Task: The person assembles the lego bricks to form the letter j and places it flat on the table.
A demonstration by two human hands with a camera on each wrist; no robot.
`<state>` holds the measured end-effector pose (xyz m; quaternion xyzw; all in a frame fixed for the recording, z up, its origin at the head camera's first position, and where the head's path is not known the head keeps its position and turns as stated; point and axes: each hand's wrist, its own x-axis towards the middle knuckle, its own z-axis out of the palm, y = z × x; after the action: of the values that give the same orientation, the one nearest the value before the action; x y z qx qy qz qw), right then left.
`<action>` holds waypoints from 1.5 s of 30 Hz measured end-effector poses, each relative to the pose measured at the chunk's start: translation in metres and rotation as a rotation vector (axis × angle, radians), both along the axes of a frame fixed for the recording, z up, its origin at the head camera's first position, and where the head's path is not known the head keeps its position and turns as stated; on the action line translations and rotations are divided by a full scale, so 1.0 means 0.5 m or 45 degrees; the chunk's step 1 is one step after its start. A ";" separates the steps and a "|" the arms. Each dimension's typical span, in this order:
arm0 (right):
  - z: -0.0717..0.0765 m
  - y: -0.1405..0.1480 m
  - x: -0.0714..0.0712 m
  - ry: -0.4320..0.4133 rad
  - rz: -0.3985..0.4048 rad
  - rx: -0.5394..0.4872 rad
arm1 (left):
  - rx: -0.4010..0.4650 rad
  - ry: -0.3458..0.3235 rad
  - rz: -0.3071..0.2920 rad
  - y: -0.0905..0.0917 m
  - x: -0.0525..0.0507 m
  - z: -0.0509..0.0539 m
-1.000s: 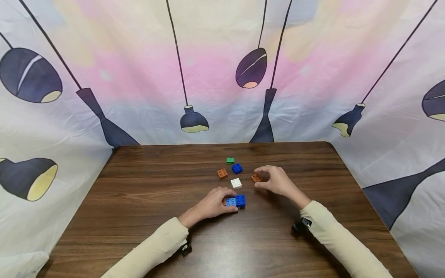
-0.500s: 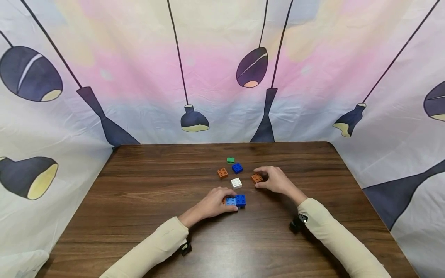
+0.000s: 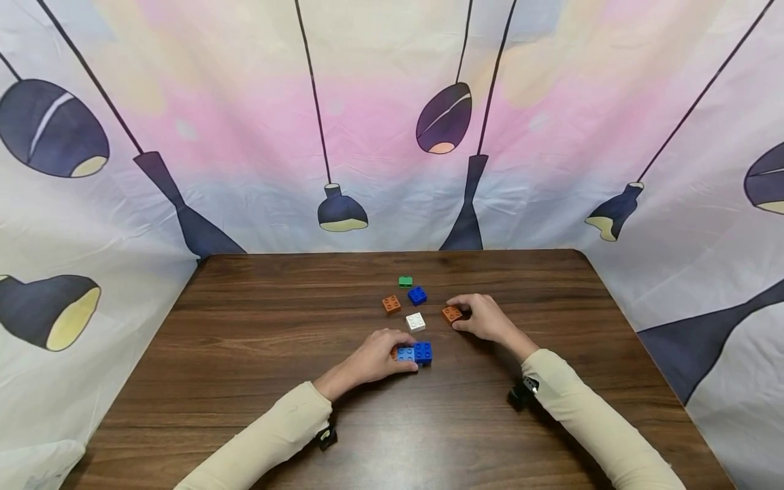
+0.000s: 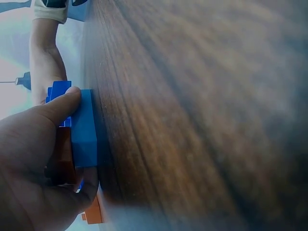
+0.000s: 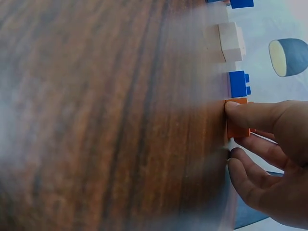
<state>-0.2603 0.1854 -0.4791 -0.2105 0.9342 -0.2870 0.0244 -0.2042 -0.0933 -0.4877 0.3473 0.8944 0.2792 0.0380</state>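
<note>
The left hand grips a joined group of bricks on the table: a light blue brick, a dark blue brick at its right end and an orange brick partly hidden by the fingers. In the left wrist view the thumb lies against the blue bricks, with an orange brick beside the palm. The right hand pinches a separate orange brick between thumb and fingers; in the right wrist view that orange brick rests on the table, the thumb on its side.
Between and behind the hands lie a white brick, another orange brick, a blue brick and a green brick. A patterned cloth hangs behind the wooden table.
The right thumb has moved in against the orange brick, and the right wrist has shifted slightly left. The left hand and its bricks have stayed in place.
</note>
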 end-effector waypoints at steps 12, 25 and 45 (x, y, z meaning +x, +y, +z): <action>0.000 -0.005 0.009 0.035 -0.067 -0.057 | 0.007 -0.035 0.016 0.002 -0.001 0.000; 0.032 -0.034 0.060 0.103 0.011 -0.110 | 0.016 -0.029 0.009 -0.001 -0.001 -0.001; 0.052 -0.075 0.122 0.120 0.130 -0.129 | 0.029 -0.018 0.016 0.001 0.000 -0.001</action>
<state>-0.1994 0.1480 -0.4531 -0.2722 0.9066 -0.3221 -0.0156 -0.2041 -0.0928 -0.4880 0.3402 0.8930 0.2921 0.0385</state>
